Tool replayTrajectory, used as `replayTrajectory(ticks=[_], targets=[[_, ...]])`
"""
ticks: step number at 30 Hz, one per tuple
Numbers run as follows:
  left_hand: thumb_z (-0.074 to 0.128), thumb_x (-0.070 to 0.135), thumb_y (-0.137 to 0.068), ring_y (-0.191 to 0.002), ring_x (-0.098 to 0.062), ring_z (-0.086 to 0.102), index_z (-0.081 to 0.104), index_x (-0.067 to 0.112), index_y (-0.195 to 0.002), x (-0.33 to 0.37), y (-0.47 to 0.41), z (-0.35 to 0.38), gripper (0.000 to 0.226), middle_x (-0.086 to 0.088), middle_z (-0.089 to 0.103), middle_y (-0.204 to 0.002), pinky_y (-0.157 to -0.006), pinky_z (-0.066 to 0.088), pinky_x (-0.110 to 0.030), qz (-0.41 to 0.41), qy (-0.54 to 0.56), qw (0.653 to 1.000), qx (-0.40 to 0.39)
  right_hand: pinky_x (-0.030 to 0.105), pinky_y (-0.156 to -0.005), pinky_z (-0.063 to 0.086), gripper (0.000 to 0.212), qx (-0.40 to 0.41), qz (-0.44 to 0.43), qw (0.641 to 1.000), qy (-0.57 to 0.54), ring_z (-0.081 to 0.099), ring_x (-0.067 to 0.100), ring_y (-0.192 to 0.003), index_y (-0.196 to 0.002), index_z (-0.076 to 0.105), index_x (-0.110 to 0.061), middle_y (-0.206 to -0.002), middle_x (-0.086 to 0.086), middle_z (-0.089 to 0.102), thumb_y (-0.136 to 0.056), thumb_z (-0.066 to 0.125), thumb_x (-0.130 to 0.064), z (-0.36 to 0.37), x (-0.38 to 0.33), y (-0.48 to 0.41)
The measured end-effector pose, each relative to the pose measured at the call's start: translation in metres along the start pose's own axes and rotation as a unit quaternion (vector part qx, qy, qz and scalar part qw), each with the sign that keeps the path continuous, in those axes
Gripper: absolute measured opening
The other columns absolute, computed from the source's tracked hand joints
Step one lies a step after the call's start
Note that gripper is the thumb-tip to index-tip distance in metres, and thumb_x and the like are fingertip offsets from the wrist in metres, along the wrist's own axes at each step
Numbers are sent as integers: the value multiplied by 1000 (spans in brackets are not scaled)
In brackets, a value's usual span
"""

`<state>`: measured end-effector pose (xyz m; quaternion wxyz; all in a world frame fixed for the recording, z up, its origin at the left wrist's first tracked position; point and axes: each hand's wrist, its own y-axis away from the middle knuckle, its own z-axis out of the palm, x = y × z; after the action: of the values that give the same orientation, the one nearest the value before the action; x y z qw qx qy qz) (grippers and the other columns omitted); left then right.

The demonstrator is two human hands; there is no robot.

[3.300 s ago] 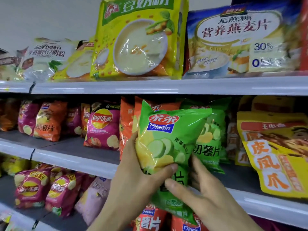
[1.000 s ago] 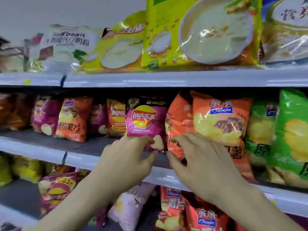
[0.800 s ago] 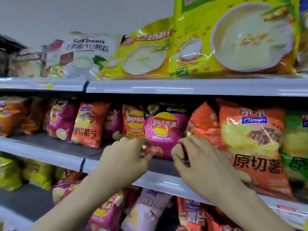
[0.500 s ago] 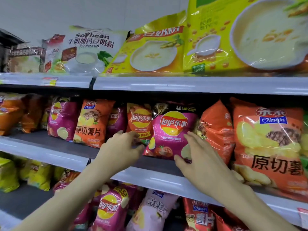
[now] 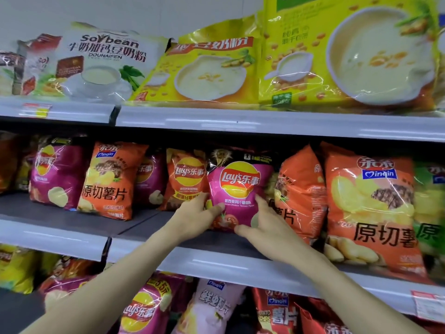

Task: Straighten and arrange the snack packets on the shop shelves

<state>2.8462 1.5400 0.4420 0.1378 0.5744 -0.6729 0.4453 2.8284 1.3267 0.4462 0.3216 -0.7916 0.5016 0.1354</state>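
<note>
A pink Lay's crisp packet (image 5: 239,189) stands upright on the grey middle shelf (image 5: 144,224). My left hand (image 5: 195,218) grips its lower left side, thumb on the front. My right hand (image 5: 267,225) holds its lower right side, fingers behind the bag and thumb under the bottom edge. An orange Lay's packet (image 5: 186,179) stands just behind it to the left. An orange Qinqin packet (image 5: 301,189) leans against it on the right.
More orange and pink crisp packets (image 5: 108,182) line the middle shelf to the left, a big orange Qinqin bag (image 5: 370,208) to the right. Large soybean powder bags (image 5: 209,68) fill the top shelf. The lower shelf holds more packets (image 5: 144,309).
Earlier I held a green Qinqin packet further right. The view has since shifted left, and both hands have reached in and closed round the pink Lay's packet.
</note>
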Motion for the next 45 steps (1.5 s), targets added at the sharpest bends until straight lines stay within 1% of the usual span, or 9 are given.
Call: replayTrajectory(ticks=[6,9,11,14,18,23,28,35,45], targets=[[61,56,-101,-120,-19,66,59,29,-141,-16,3,-29,48,7,70,-128,-109,52,-43,1,18,1000,22,40,-111,45,112,49,10,993,-111,57,15,-127,-164,15,-19,-140,-8,56,-79,72,-65,5,11,-15],[69,49,-97,-111,-18,69,62,23,-136,-31,2,-63,47,4,73,-121,-96,57,-38,29,1,985,171,34,-106,46,89,-9,40,989,-141,58,14,-120,-143,48,-18,-136,-8,58,-77,77,-70,9,6,-29],[74,44,-92,-111,-23,67,59,23,-135,-49,0,-92,50,-1,70,-122,-94,55,-40,46,-33,955,290,18,-77,54,61,-35,34,976,-212,62,6,-85,-130,58,-28,-95,-17,70,-82,80,-57,9,-4,-36],[82,50,-81,-133,-39,47,42,21,-149,-79,-6,-133,85,-16,50,-144,-110,44,-55,-31,-79,919,385,14,-47,41,21,-39,60,963,-260,53,10,-58,-103,70,-25,-66,-6,66,-90,80,-37,8,-8,-47],[93,66,-62,-147,-46,28,16,22,-163,-110,-9,-162,135,-26,26,-160,-121,25,-58,-168,-116,917,342,25,-58,36,44,-67,118,952,-276,50,15,-53,-57,66,-14,-55,6,59,-72,88,-49,11,-12,-55],[96,72,-43,-141,-47,45,9,20,-164,-136,-23,-171,159,-24,40,-157,-119,38,-57,-202,-21,939,277,28,-72,54,29,-80,101,933,-337,74,17,-76,-95,76,-12,-82,3,81,-73,92,-21,18,-13,-64],[95,66,-53,-116,-39,65,34,18,-151,-136,-25,-174,125,-10,65,-134,-100,53,-49,-165,3,935,315,51,-102,56,60,-56,80,918,-384,77,29,-100,-110,74,-14,-100,8,81,-55,96,-15,33,-19,-69],[94,79,-27,-85,-28,79,61,17,-127,-121,-15,-226,122,-4,79,-102,-83,64,-47,-172,-11,964,202,43,-93,61,85,-75,36,912,-401,79,24,-96,-119,70,-16,-102,4,81,-42,102,-26,58,-45,-80],[101,69,-35,-87,-25,79,72,25,-113,-115,65,-305,93,0,82,-99,-88,64,-46,-198,-101,964,148,38,-89,63,64,-100,4,916,-389,79,17,-91,-115,74,-20,-97,-2,82,-59,101,-27,120,-106,-122]])
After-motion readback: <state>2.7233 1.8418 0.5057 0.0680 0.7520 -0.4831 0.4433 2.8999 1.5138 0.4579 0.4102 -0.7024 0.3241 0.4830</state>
